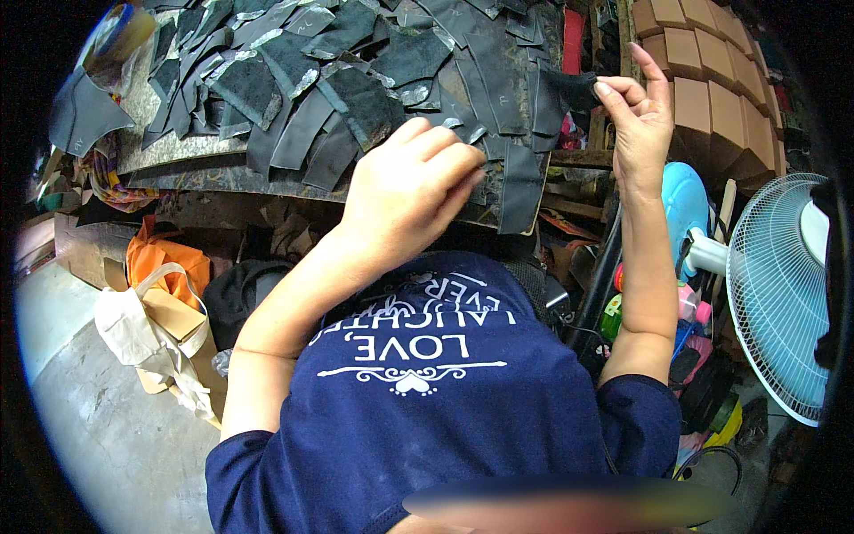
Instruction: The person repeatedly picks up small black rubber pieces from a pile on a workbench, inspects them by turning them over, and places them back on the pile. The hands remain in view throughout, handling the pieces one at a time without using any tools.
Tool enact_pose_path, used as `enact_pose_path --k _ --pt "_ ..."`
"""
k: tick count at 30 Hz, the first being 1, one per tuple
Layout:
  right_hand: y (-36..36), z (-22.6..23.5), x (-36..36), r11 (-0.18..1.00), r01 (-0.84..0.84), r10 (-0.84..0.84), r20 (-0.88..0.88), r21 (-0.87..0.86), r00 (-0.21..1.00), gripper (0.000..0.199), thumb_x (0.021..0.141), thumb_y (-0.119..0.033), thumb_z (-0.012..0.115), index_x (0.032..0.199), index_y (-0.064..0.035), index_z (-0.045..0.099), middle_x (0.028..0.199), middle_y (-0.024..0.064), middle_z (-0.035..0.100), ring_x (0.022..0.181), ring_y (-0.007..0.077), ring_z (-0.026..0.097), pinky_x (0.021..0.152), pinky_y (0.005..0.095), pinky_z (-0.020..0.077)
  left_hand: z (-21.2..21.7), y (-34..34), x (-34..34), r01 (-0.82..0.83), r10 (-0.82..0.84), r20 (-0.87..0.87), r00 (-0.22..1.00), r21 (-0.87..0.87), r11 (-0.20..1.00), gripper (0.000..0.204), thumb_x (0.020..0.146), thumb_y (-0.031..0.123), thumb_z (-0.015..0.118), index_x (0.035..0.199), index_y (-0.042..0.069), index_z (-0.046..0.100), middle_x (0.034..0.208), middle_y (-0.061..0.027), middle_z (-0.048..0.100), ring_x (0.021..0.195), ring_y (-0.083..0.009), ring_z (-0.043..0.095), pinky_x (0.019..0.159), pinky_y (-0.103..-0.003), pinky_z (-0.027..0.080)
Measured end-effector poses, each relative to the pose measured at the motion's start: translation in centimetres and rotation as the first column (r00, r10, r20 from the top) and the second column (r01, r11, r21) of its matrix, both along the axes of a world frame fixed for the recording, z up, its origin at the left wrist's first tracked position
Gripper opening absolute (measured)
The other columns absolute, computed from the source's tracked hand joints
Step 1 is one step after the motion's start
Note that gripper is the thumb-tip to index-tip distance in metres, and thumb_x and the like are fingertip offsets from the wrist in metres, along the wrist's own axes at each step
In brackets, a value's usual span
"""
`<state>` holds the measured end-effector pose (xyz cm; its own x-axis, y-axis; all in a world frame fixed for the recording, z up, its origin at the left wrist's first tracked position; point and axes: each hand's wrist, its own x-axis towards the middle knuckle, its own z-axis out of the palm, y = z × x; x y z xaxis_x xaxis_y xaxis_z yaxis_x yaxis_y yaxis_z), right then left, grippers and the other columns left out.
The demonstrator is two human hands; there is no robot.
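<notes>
A workbench (178, 165) is covered with several overlapping black leather pieces (356, 98), some with shiny edges. My left hand (414, 178) rests over the near edge of the pile, its fingers curled on a black piece (520, 182) there. My right hand (636, 116) is raised at the right end of the bench and pinches a small black leather piece (569, 89) between thumb and fingers, the little finger sticking up. My dark blue shirt (445, 400) fills the lower middle.
A white fan (778, 294) stands at the right, with a light blue object (685, 196) beside it. Tan blocks (712, 80) are stacked at the upper right. An orange bag (160, 258) and a cream bag (147, 329) lie on the concrete floor at the left.
</notes>
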<state>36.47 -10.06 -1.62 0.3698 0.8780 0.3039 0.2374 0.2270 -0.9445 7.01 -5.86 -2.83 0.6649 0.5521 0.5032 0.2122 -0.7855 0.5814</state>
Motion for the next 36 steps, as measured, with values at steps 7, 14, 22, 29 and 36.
enact_pose_path --k 7,14,22,29,36 --pt "-0.4 1.6 1.1 1.000 0.018 -0.021 -0.258 -0.015 0.966 0.060 0.088 0.002 0.070 0.142 -0.0048 0.044 0.094 0.0071 0.071 0.083 0.0128 0.068 0.070 0.0292 0.0586 1.0 -0.2 1.4 0.069 -0.068 -0.029 0.997 0.022 0.997 0.016 0.081 0.014 0.074 0.093 0.009 0.065 0.083 -0.0059 0.059 0.081 -0.0267 0.058 0.069 -0.037 0.051" --pt "-0.5 1.5 -0.2 0.988 0.118 -0.104 -0.142 0.098 0.984 0.056 0.089 0.004 0.068 0.140 -0.0032 0.046 0.098 0.0090 0.072 0.087 0.0102 0.067 0.077 0.0237 0.0558 1.1 -0.4 1.5 0.116 -0.116 -0.009 0.993 -0.043 0.992 0.017 0.080 0.009 0.075 0.095 0.006 0.067 0.084 -0.0081 0.063 0.078 -0.0290 0.058 0.068 -0.039 0.050" --pt "-1.2 1.0 -3.2 0.974 0.000 0.154 0.669 -0.225 0.727 0.044 0.087 -0.001 0.071 0.130 -0.0079 0.062 0.104 0.0073 0.073 0.097 0.0132 0.068 0.090 0.0294 0.0521 0.7 -0.5 0.8 0.081 -0.083 -0.032 0.996 -0.042 0.996 0.015 0.081 0.009 0.075 0.094 0.007 0.067 0.085 -0.0076 0.063 0.078 -0.0279 0.058 0.067 -0.038 0.050" --pt "-1.6 0.6 -3.0 0.985 -0.118 0.170 0.835 -0.126 0.524 0.057 0.079 -0.001 0.075 0.132 -0.0155 0.061 0.099 0.0093 0.072 0.086 0.0234 0.070 0.076 0.0318 0.0567 0.6 -0.5 0.6 0.056 -0.058 -0.042 0.997 -0.044 0.997 0.013 0.082 0.012 0.074 0.092 0.008 0.067 0.084 -0.0066 0.061 0.080 -0.0269 0.059 0.068 -0.037 0.051" --pt "-0.9 0.5 -0.8 0.996 0.086 -0.086 0.193 0.006 0.977 0.056 0.088 0.004 0.071 0.139 -0.0046 0.050 0.093 0.0035 0.070 0.086 0.0069 0.063 0.081 0.0195 0.0502 0.3 -0.4 0.3 0.037 -0.037 -0.025 0.999 -0.034 0.999 0.013 0.082 0.016 0.073 0.091 0.009 0.066 0.081 -0.0057 0.059 0.080 -0.0263 0.058 0.068 -0.036 0.051"
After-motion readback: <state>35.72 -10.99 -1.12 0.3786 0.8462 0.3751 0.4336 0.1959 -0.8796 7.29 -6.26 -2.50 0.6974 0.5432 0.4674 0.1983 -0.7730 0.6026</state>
